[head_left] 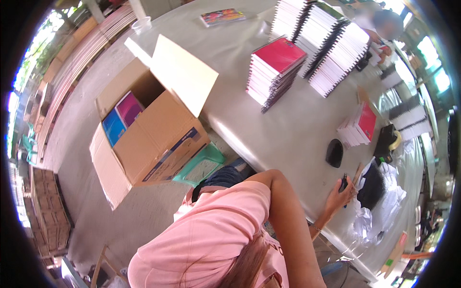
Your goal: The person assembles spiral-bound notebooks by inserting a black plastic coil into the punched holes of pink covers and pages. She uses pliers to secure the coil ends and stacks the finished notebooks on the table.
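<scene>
My right hand (pixel 339 194) rests at the near edge of the table, its fingers wrapped round a small black handheld object (pixel 343 183) whose kind I cannot make out. A bracelet circles that wrist. My left arm (pixel 293 221) is bent, and its forearm runs out of the lower edge, so the left hand is out of sight. Just beyond the right hand lies a flat, rounded black thing (pixel 334 153). To its right, a dark item (pixel 371 186) sits on crumpled white plastic (pixel 386 206). A short stack of red-covered notebooks (pixel 361 126) stands farther back.
Tall stacks of spiral-bound notebooks (pixel 341 57) and a red-topped pile (pixel 278 60) stand on the grey table (pixel 230 96). An open cardboard box (pixel 158 144) holds blue and purple notebooks (pixel 115 126). A tape dispenser (pixel 386 144) is at right. Another person (pixel 384 29) is behind.
</scene>
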